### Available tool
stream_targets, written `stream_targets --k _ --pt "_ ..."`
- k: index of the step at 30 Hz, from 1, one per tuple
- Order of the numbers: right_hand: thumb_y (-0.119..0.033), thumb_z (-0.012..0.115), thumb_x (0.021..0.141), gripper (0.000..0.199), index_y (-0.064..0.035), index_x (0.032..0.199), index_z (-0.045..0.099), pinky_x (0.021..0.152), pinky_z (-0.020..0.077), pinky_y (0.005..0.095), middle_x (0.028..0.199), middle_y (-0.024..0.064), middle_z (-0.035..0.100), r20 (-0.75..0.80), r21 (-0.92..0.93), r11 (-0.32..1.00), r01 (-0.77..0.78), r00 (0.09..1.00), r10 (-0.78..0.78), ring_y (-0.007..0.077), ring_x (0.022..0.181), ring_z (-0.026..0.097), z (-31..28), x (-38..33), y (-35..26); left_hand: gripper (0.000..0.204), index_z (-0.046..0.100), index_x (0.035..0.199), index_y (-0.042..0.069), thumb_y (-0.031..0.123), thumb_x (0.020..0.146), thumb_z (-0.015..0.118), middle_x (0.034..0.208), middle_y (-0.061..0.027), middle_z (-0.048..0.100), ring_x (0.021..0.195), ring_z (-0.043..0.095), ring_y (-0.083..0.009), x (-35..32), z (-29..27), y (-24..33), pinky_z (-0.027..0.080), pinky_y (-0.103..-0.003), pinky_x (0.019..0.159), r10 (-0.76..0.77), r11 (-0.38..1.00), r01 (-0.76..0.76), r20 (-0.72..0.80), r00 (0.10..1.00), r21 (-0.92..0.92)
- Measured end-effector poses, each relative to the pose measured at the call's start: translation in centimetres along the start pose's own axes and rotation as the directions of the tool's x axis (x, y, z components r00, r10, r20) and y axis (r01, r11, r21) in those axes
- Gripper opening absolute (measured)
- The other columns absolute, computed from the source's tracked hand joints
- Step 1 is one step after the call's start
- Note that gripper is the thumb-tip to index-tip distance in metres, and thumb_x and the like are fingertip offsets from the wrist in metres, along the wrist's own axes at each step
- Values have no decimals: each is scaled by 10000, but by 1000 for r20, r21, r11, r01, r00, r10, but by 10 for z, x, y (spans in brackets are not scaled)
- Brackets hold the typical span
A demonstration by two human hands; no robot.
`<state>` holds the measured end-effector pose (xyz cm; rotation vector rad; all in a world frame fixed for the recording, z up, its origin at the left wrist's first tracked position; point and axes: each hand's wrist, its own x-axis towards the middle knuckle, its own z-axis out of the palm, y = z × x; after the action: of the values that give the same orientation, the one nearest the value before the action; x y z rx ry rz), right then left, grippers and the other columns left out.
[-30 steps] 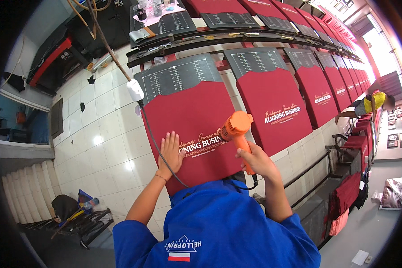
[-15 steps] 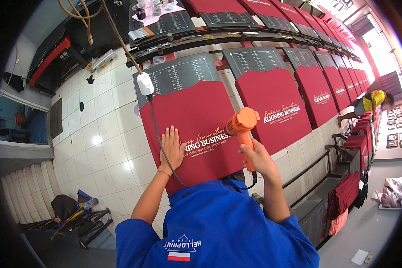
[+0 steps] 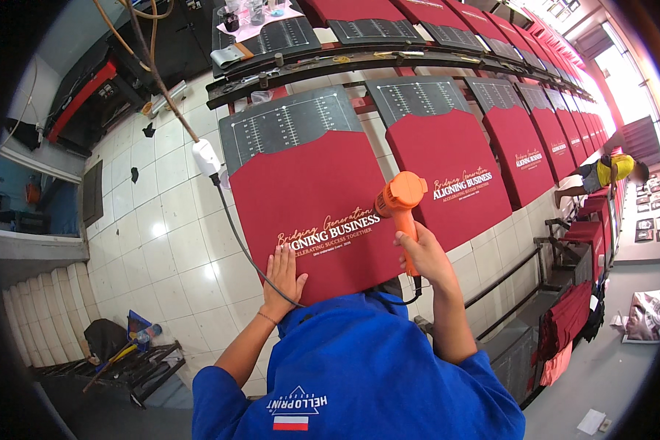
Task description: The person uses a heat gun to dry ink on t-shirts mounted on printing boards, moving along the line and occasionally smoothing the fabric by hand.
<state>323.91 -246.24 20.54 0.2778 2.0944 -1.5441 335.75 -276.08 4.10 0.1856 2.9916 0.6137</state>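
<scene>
My right hand [image 3: 423, 254] is closed round the handle of an orange heat gun [image 3: 402, 196]. Its round body hangs over the right end of the gold and white print on a dark red shirt [image 3: 308, 176]. That shirt is stretched over a black printing board [image 3: 286, 121] marked with white rulers. Fingers stretched out, my left hand [image 3: 282, 277] lies flat on the shirt's lower left part, its fingertips at the left end of the print. A dark cord [image 3: 236, 246] runs by this hand up to a white plug connector [image 3: 206, 158].
More boards with red printed shirts [image 3: 447, 172] stand in a row to the right, with another row behind a dark rail [image 3: 345, 60]. A co-worker in yellow [image 3: 614, 170] bends over at the far right. A brown cable [image 3: 161, 81] hangs at upper left above the tiled floor [image 3: 169, 220].
My left hand has slid down toward me, uncovering the left part of the print. The white connector and cord have swung left. The heat gun has shifted slightly to the right.
</scene>
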Motion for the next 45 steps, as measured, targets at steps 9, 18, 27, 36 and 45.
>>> stream_targets --k 9,18,27,36,45 --pt "-227 549 999 316 21 1193 522 563 530 268 907 58 620 49 49 997 -62 997 60 100 627 581 -8 -7 -8 722 304 1477 -104 357 968 528 1574 -265 262 1485 210 -394 5 2 0 154 -496 1216 6 1000 -6 -12 1000 -10" --pt "-234 555 997 328 20 1200 516 569 532 270 919 64 624 -12 54 996 -68 998 68 100 632 583 -4 -17 2 725 314 1473 -101 354 958 544 1563 -269 281 1476 231 -398 8 5 -5 175 -504 1211 -16 1000 16 -85 996 0" --pt "-236 548 1003 317 28 1175 519 577 538 271 938 71 630 88 101 995 -16 996 7 96 635 589 22 -16 -2 707 292 1489 -90 355 983 504 1581 -242 263 1485 219 -379 1 6 -7 177 -502 1211 -42 999 43 -82 996 9" --pt "-230 586 987 290 12 1132 520 537 516 267 810 39 601 302 -19 995 -100 948 101 104 612 593 27 -37 8 671 289 1507 -53 327 992 491 1596 -204 254 1495 200 -362 -15 17 -6 182 -507 1211 -144 989 140 -105 984 -45" --pt "-219 568 995 305 14 1184 513 555 523 263 873 45 625 214 3 997 -72 974 70 100 628 602 27 -44 9 644 334 1488 -38 303 974 519 1571 -202 304 1481 228 -373 -25 11 -3 193 -499 1212 -170 982 160 -100 980 -101"
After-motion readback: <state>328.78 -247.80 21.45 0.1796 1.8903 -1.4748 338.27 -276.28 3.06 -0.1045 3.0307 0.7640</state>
